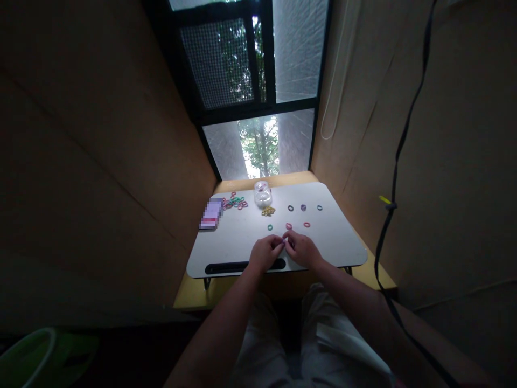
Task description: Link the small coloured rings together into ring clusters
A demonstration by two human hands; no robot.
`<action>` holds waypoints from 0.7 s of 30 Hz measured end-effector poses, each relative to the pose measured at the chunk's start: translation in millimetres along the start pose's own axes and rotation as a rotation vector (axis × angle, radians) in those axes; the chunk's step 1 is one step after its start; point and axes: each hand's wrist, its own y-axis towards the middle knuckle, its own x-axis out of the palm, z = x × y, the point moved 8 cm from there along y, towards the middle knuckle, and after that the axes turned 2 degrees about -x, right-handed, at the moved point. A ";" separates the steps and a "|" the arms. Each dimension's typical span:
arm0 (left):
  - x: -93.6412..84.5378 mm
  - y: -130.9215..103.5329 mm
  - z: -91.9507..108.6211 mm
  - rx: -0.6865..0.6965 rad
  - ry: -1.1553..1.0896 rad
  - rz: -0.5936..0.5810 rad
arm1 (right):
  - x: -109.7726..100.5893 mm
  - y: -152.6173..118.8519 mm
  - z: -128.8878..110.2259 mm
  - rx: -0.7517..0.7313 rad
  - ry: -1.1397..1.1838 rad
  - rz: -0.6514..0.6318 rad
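My left hand (264,252) and my right hand (301,249) meet over the front of the white table (230,240). Both are closed, fingertips pinched together around a small purple piece (283,241), mostly hidden. Just beyond them lie a pink ring (288,226), a red ring (307,224) and a green ring (270,227). Farther back are a dark ring (291,208), a purple ring (303,207) and a teal ring (320,207). A small heap of gold pieces (268,212) sits before a clear plastic container (263,195).
Mixed coloured rings (236,202) are heaped at the back left, beside a blurred, phone-like flat object (211,214). A black slot (226,267) runs along the table's front edge. On the right hangs a dark cord (398,156); a green basin (48,355) stands at lower left.
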 end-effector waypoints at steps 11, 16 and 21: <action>-4.1 -1.1 0.4 -0.040 0.035 0.045 | 1.4 -1.2 3.2 0.002 -0.041 0.010; -3.2 -2.1 4.3 -0.036 0.034 0.019 | 2.3 -0.8 4.4 0.016 -0.074 0.010; -0.2 -2.5 4.1 -0.031 0.028 -0.006 | 4.0 -0.7 5.8 0.036 -0.088 -0.001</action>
